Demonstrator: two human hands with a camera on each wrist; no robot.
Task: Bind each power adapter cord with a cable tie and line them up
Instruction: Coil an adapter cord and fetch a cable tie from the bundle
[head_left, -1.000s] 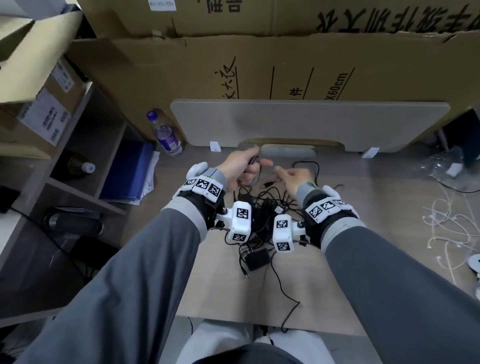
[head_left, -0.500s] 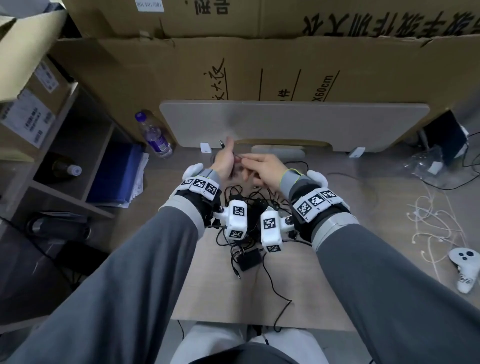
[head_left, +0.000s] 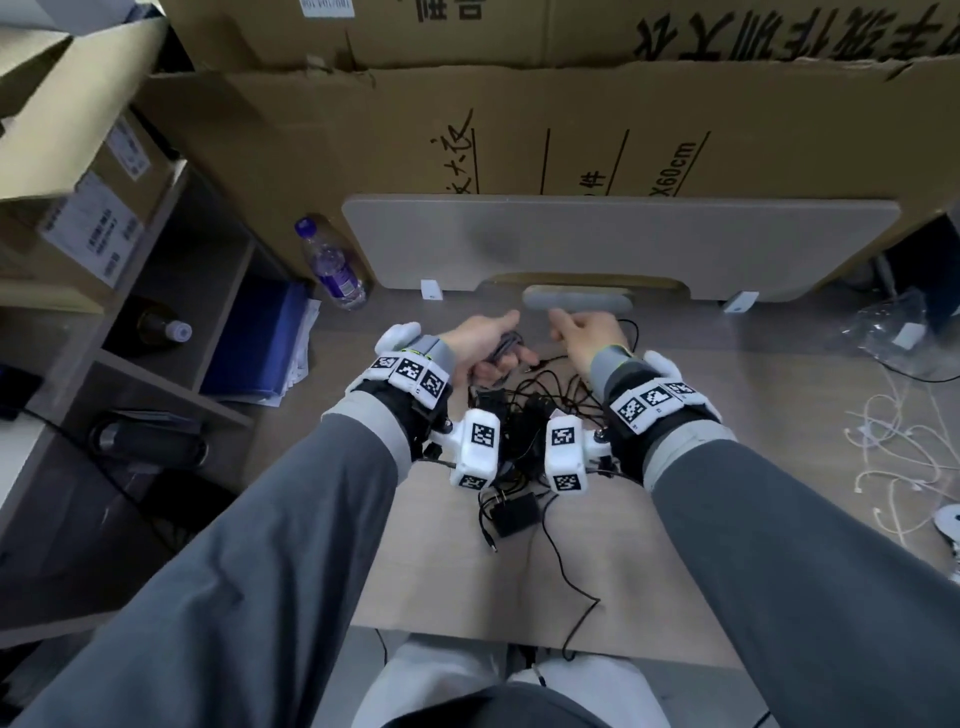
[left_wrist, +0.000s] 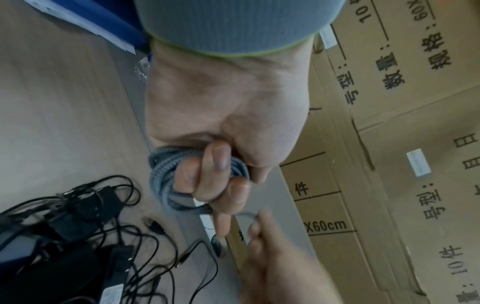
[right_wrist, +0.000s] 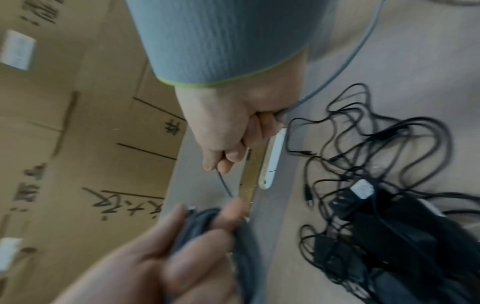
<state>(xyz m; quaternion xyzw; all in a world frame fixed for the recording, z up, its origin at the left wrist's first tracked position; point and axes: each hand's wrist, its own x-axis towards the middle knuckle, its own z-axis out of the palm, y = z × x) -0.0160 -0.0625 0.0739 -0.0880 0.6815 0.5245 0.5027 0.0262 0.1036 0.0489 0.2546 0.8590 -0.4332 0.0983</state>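
Observation:
My left hand (head_left: 480, 343) grips a coiled grey braided cord (head_left: 505, 351) above the far side of the desk; the coil (left_wrist: 162, 185) loops around its curled fingers. To its right, my right hand (head_left: 582, 332) pinches a thin dark cable tie (right_wrist: 224, 184) that runs back to the coil (right_wrist: 197, 222) held in the left hand (right_wrist: 155, 257). Below both hands lies a tangled pile of black power adapters and cords (head_left: 530, 415), also visible in both wrist views (left_wrist: 64, 216) (right_wrist: 389, 216). One black adapter (head_left: 514, 514) lies nearer me.
A grey panel (head_left: 623, 244) leans on cardboard boxes (head_left: 519, 130) at the back, with a grey oblong object (head_left: 576, 300) at its foot. A water bottle (head_left: 332, 270) stands back left beside shelves (head_left: 156, 312). White cables (head_left: 893, 447) spread at the right.
Half a second ago the two hands met at the coil. The right hand has since drawn away to the right with the tie end; the left hand still holds the coil.

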